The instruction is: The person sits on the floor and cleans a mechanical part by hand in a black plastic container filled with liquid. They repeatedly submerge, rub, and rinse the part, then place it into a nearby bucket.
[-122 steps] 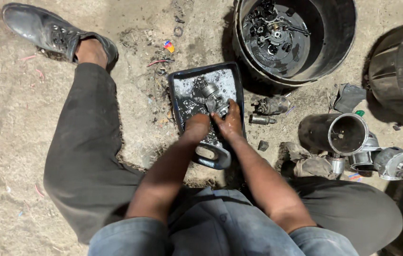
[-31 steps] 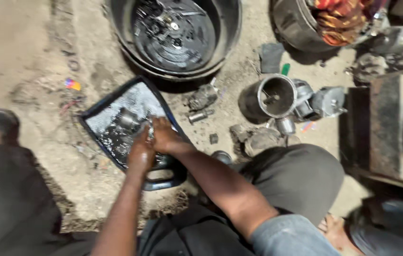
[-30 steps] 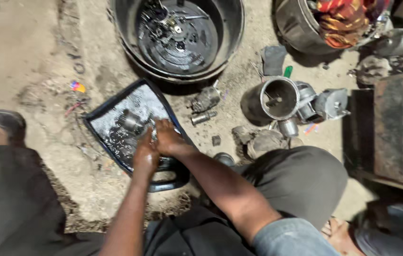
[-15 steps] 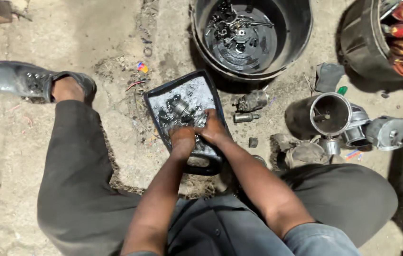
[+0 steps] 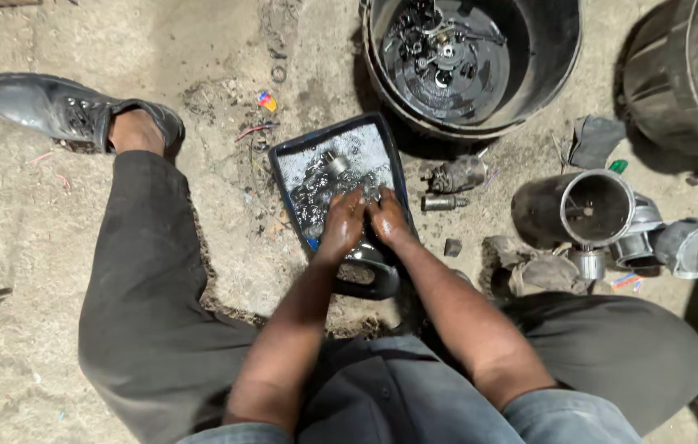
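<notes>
The ground is bare, packed earth, pale and dusty, strewn with small scraps: bits of coloured wire, a bright wrapper (image 5: 266, 100), dark oily patches. The person sits low on it with knees spread, in dark trousers and a black laced shoe (image 5: 69, 111) on the leg stretched out to the left of the view.

Between the knees lies a cut-open dark blue plastic container (image 5: 287, 160) serving as a shallow wash tray, its handle end toward the person. It holds a thin, shiny, greyish liquid and several small metal parts (image 5: 328, 168), wet and glinting. Both hands are down in the near end of this tray, side by side and touching. The left hand (image 5: 342, 226) and the right hand (image 5: 387, 220) have their fingers curled down into the liquid around something small; what it is and how firmly it is gripped cannot be made out, since the fingers cover it.

Just beyond the tray stands a large black tub (image 5: 546, 74) with dark liquid and more metal parts inside. To the right of the tray lie two small cylindrical metal pieces (image 5: 451, 177), then a black motor casing (image 5: 566, 210) lying on its side, open end up, with grey metal housings (image 5: 690, 247) beside it
</notes>
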